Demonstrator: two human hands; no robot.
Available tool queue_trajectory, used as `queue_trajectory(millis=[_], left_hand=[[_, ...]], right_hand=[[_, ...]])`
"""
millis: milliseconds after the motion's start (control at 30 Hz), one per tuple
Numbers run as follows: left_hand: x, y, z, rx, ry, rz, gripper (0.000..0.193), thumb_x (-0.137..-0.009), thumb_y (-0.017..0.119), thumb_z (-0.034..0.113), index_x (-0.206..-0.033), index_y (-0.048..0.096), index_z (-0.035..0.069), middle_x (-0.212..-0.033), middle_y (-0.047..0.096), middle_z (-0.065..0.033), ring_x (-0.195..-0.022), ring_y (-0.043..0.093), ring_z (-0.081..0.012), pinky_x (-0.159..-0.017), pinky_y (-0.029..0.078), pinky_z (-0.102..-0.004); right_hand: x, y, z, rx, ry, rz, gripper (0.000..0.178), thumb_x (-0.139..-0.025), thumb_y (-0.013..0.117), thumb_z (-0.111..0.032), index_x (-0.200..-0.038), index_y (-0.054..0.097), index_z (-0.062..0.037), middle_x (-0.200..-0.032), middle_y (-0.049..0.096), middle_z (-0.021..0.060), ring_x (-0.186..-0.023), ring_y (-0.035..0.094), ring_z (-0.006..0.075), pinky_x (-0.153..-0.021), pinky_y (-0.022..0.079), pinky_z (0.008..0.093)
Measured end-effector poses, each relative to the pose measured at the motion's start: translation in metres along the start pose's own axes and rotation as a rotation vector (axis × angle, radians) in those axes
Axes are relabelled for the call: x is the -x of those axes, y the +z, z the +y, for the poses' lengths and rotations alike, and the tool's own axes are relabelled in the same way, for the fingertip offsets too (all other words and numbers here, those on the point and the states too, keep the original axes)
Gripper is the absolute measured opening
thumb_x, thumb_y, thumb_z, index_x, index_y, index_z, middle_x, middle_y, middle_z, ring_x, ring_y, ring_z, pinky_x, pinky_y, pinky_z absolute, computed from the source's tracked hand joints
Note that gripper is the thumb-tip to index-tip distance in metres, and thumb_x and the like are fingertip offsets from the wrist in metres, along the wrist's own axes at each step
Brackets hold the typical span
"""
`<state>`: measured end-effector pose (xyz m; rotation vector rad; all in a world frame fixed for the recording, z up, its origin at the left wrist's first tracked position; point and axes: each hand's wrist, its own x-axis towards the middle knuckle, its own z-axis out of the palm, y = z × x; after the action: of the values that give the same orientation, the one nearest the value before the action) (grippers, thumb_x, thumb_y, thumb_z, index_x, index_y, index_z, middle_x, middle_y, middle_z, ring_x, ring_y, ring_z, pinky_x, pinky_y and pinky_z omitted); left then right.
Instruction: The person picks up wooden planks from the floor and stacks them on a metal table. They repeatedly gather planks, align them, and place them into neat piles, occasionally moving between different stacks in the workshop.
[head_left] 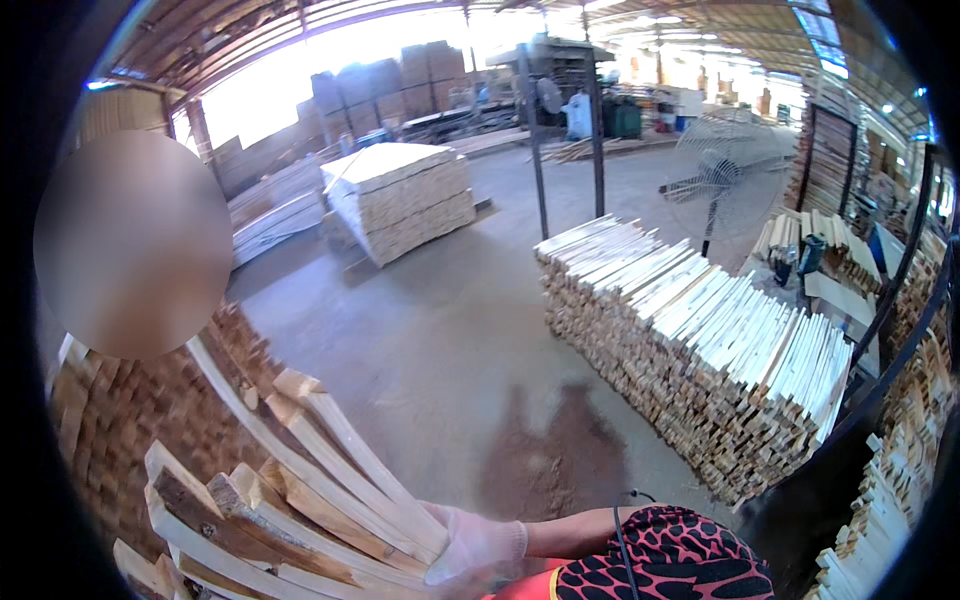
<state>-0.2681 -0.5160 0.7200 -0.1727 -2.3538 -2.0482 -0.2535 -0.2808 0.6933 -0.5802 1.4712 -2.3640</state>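
Note:
My right hand (pixel 472 545), in a pale glove, closes round the near ends of several sawn wooden strips (pixel 350 450) at the lower left. The strips fan out up and to the left, some with brown bark along their edges. Its forearm comes in from the right, out of a black sleeve with a red pattern (pixel 660 555). The fingertips are partly hidden against the wood. My left hand does not show. Behind the strips stands a stack of brown strip ends (pixel 130 430), smeared by blur.
On the right lies a long, waist-high-looking stack of pale strips (pixel 690 340), beside dark metal posts (pixel 597 130). A standing fan (pixel 720 175) is behind it. A bundled block of boards (pixel 400 200) sits across the concrete floor (pixel 420 340). A blurred round patch covers the left.

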Motion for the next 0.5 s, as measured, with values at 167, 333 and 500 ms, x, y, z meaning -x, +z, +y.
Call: queue_trajectory(millis=[167,333,500], left_hand=[[-0.172,0.053,-0.018,0.050,0.038,-0.207,0.072,-0.073,0.087,0.017,-0.135,0.056,-0.003,-0.117,0.069,-0.0124,-0.104,0.067,-0.0227,-0.092,0.056,-0.0384],[-0.335,0.127,-0.005,0.079,0.068,-0.435,0.073,-0.072,0.087,0.016,-0.135,0.056,-0.003,-0.117,0.069,-0.0124,-0.104,0.067,-0.0227,-0.092,0.056,-0.0383],[-0.491,0.220,0.001,0.073,0.125,-0.585,0.074,-0.071,0.087,0.015,-0.135,0.055,-0.003,-0.118,0.069,-0.0124,-0.105,0.067,-0.0226,-0.093,0.056,-0.0382]], right_hand=[[-0.083,-0.104,-0.052,-0.127,-0.028,0.141,0.103,-0.064,0.096,-0.011,-0.152,0.043,-0.0071,-0.137,0.059,0.0017,-0.128,0.051,0.0129,-0.111,0.042,0.0338],[-0.145,-0.190,-0.136,0.336,0.126,0.514,0.097,-0.065,0.095,-0.008,-0.149,0.046,-0.0067,-0.132,0.062,0.0025,-0.124,0.054,0.0122,-0.108,0.046,0.0331],[-0.211,-0.341,-0.121,0.277,-0.186,0.673,0.101,-0.067,0.095,-0.016,-0.153,0.043,-0.0066,-0.138,0.060,0.0038,-0.130,0.051,0.0141,-0.112,0.043,0.0348]])
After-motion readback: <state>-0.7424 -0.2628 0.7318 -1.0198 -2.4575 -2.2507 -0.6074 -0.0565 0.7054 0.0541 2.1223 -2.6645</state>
